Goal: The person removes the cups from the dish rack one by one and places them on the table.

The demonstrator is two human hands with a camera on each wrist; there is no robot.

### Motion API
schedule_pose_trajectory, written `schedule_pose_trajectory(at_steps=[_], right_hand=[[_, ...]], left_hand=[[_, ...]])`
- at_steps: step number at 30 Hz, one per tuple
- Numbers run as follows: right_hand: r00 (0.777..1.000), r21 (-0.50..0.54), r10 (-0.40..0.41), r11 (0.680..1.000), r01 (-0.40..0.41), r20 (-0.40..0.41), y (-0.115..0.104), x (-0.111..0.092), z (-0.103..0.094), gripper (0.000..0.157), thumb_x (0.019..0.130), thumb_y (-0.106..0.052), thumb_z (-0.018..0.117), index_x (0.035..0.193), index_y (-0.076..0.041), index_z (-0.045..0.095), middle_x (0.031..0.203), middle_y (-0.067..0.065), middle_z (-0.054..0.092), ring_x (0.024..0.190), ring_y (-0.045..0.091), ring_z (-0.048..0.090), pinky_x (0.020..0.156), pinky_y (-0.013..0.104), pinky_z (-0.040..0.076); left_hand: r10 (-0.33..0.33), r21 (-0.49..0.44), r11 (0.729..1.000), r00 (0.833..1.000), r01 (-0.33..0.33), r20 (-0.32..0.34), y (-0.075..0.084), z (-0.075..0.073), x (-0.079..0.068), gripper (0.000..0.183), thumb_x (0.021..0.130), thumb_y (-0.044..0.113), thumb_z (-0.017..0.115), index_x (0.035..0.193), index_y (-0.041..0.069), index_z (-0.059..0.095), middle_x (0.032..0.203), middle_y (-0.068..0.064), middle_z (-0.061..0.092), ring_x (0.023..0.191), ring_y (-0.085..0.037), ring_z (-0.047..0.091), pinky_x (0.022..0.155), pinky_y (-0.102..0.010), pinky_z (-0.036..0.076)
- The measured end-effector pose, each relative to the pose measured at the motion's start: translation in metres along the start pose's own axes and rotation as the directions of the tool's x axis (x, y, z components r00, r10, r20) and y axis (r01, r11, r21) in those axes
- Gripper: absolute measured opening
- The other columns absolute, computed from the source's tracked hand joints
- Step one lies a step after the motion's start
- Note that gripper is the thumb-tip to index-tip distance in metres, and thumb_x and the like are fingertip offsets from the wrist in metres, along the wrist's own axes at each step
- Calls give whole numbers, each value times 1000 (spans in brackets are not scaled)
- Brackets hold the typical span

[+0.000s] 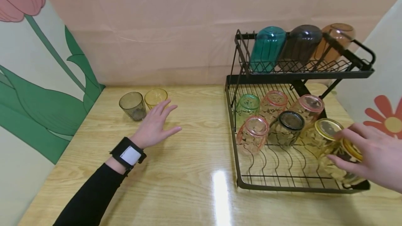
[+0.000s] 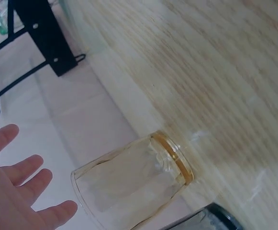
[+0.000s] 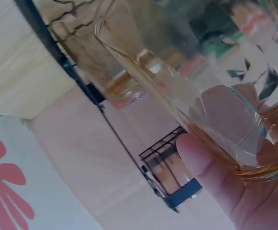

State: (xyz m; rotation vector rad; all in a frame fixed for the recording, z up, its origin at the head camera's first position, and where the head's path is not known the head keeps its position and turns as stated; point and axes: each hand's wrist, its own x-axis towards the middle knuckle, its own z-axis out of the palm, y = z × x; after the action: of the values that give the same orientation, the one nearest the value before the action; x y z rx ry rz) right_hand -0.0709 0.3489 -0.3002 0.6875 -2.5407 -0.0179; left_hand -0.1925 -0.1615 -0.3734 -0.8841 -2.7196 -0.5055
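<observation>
The right hand (image 1: 375,152) grips an upturned, transparent yellow glass tumbler (image 1: 333,171) at the near right corner of a black metal rack (image 1: 295,189), where a careless tilt could knock its yellow glass neighbour (image 1: 318,138), as the left hand (image 1: 153,125) spreads empty above the pale wooden surface (image 1: 179,177)

Pink backdrop (image 1: 150,27): we see bright, fairly even light in the head view, apparently from overhead.
Counter (image 1: 191,156): we find one hard white glare streak at six o'clock.
Right grip (image 1: 373,152): we note soft shadow on the counter below it, around four o'clock.
Black sleeve (image 1: 91,194): we lose its folds in near-uniform dark at eight o'clock.
Clear tumbler (image 2: 134,184): we get hazy, low-contrast left-wrist footage, wood grain smeared.
Amber tumbler (image 3: 177,81): we catch glints and refraction, with soft focus; the rack (image 3: 184,194) blurs at five o'clock.
</observation>
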Motion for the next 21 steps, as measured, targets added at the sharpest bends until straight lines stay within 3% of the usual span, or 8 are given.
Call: schedule_pose_trajectory(at_steps=[9,16,21], right_hand=[[988,-45,-69,996,76,139,-29,30,-16,58,61,-67,65,89,-16,57,77,-3,42,53,6,29,37,23,21],[969,80,-225,973,217,101,-60,63,-16,47,65,-57,68,93,-21,56,83,-9,41,55,0,28,37,19,22],[947,144,-306,946,291,93,-80,83,-13,45,72,-55,64,98,-20,56,87,-8,45,57,0,29,38,18,22]], left_hand=[[-24,-59,998,1000,24,8,1,6,-3,76,84,65,41,140,16,29,146,-12,22,131,-29,23,102,-51,19],[-38,-128,991,999,40,18,10,8,-4,73,84,62,45,141,19,28,146,-9,22,130,-28,23,101,-47,23],[-35,-248,968,998,45,44,22,9,-4,71,85,55,52,141,19,27,148,-6,20,131,-26,22,100,-47,24]])
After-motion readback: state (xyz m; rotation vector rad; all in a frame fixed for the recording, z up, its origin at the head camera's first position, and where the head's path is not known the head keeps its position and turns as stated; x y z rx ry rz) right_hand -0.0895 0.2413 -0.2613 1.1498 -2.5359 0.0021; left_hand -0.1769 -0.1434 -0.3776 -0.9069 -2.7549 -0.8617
